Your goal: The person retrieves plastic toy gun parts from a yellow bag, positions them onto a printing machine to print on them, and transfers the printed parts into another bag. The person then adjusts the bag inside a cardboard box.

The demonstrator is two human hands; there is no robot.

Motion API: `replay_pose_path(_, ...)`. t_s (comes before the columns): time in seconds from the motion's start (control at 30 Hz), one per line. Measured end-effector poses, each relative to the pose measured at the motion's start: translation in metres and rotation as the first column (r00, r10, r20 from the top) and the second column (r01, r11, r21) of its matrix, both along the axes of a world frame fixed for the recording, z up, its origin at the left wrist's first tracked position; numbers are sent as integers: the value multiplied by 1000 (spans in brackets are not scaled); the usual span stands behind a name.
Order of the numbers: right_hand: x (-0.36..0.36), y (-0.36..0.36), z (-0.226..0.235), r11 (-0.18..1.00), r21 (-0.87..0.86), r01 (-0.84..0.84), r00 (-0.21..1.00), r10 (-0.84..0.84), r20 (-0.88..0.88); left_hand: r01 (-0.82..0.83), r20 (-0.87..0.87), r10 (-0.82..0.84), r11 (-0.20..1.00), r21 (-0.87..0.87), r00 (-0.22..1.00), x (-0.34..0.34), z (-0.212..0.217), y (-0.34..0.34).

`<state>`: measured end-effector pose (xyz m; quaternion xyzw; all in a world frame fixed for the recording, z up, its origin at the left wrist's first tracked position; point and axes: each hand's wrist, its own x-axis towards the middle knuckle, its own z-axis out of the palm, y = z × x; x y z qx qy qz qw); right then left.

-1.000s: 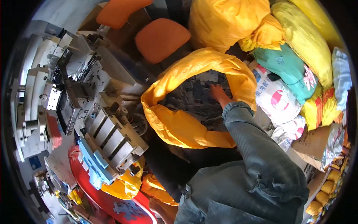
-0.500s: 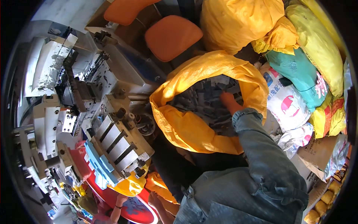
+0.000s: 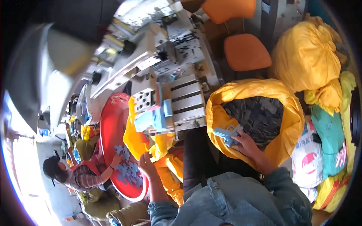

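My right hand [image 3: 247, 145] grips a light blue-grey, pistol-shaped plastic part [image 3: 227, 135] over the near left rim of an open yellow woven sack [image 3: 218, 109]. Inside the sack lies a heap of dark grey plastic pieces [image 3: 256, 116]. My left hand [image 3: 148, 165] hovers beside the right edge of a red basin [image 3: 113, 141], fingers curled together; whatever they may hold cannot be made out. Between the hands and further off stands a machine bed with metal slats [image 3: 186, 100], with light blue plastic parts [image 3: 151, 118] resting at its left edge.
A co-worker [image 3: 83, 175] at the left reaches into the basin, among several blue-grey parts [image 3: 128, 171]. Another yellow bag [image 3: 137, 135] hangs below the machine. An orange chair [image 3: 247, 52] stands behind the sack; full bags [image 3: 305, 56] crowd the right side.
The view has swung left. My right hand has come out of the sack's middle to its near left rim and now holds the blue-grey part. My left hand now shows beside the basin.
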<state>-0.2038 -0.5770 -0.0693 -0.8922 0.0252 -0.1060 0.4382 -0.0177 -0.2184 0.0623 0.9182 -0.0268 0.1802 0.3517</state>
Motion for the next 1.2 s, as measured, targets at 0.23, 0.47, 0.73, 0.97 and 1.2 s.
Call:
replay_pose_path(0.23,0,9,-26,970,-39,240,932,-242,-271,201,423,-167,979,-38,891,45,65,-56)
replay_pose_path(0.47,-9,-18,56,749,498,437,897,-316,-310,353,268,-401,912,211,876,88,99,-119)
replay_pose_path(0.73,87,7,210,990,135,-47,903,-16,428,244,261,-125,832,-498,957,75,102,-33)
replay_pose_path(0.97,187,52,244,872,-475,-121,917,281,282,-117,155,138,984,-133,978,-18,-30,109)
replay_pose_path(1.2,209,41,245,769,-588,-252,851,465,245,-255,-221,242,966,-32,945,-93,-126,165)
